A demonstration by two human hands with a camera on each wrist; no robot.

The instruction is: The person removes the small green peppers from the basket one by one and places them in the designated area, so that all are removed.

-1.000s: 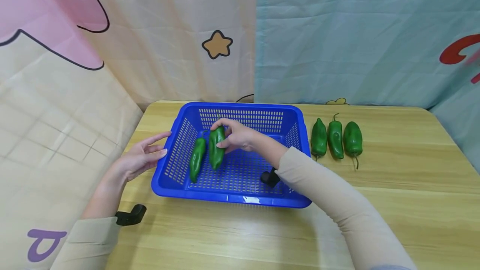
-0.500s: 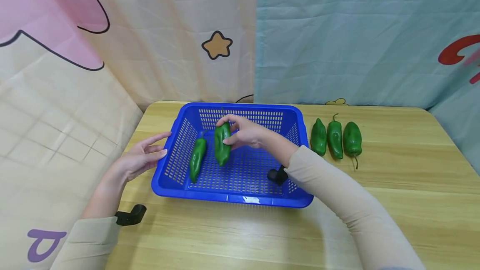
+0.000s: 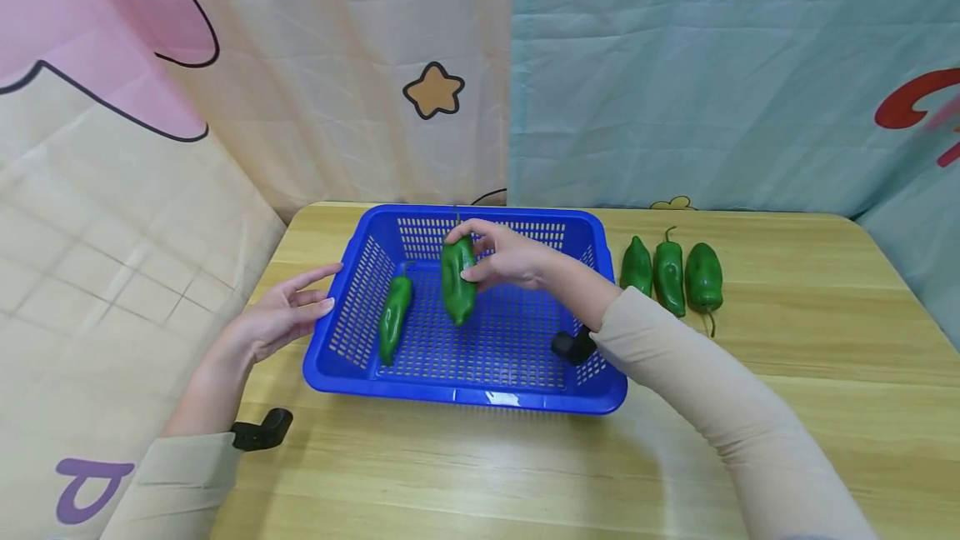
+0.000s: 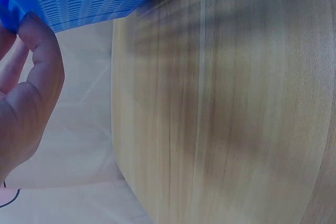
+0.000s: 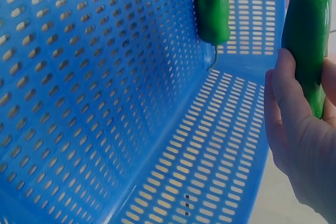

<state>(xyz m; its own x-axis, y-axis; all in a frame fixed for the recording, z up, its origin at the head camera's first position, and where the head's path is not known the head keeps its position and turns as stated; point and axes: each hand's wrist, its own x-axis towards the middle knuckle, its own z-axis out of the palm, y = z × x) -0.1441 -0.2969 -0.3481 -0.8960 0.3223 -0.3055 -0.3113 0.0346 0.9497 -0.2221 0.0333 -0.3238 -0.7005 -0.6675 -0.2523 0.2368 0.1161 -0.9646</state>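
My right hand (image 3: pixel 506 261) grips a long green pepper (image 3: pixel 457 283) between thumb and fingers, above the inside of a blue perforated plastic basket (image 3: pixel 427 391). In the right wrist view the held pepper (image 5: pixel 308 30) stands above the fingers, its lower end partly hidden by them. A second green pepper (image 3: pixel 394 319) lies on the basket floor at the left, its stem toward the back. At the basket's left rim is my left hand (image 3: pixel 277 319). The left wrist view has its thumb and fingers pinching the blue edge (image 4: pixel 16 11).
On the wooden table (image 3: pixel 787 332), right of the basket, three more green peppers lie side by side: a left one (image 3: pixel 637 265), a middle one (image 3: pixel 670 277) and a right one (image 3: pixel 704 277). A printed curtain (image 3: pixel 675 90) hangs behind the table.
My right hand has moved right and slightly toward the back with the pepper, away from the one on the basket floor. The left hand has kept its place at the rim.
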